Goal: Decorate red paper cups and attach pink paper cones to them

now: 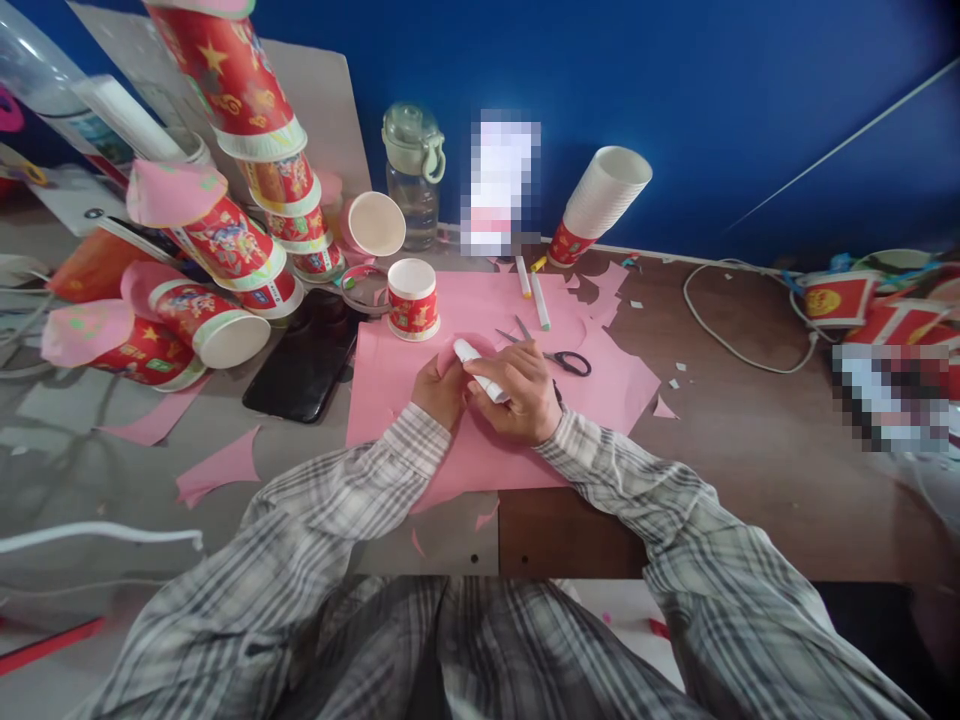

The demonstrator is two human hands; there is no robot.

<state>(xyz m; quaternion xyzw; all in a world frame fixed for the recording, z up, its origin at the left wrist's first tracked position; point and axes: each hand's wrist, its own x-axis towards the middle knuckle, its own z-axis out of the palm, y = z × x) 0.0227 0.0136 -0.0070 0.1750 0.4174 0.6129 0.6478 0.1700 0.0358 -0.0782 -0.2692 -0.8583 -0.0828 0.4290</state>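
Note:
My right hand point(525, 392) is closed round a thick white tube point(491, 388), which looks like a glue stick and slants up to the left. Close beside it, my left hand point(438, 392) has its fingers curled in on a piece of pink paper point(448, 352), mostly hidden by the hands. Both hands are above a large pink sheet point(390, 400) on the table. Just beyond them on the sheet stands a red patterned paper cup point(412, 305). Scissors point(566, 362) with black handles lie partly open to the right, near two slim markers point(540, 303).
A black phone point(304, 360) lies left of the sheet. Stacked and fallen paper cups point(225, 240) crowd the left side. Toward the wall are a water bottle point(412, 180) and a leaning cup stack point(600, 205). A white cable point(720, 340) and more cups point(840, 297) lie right.

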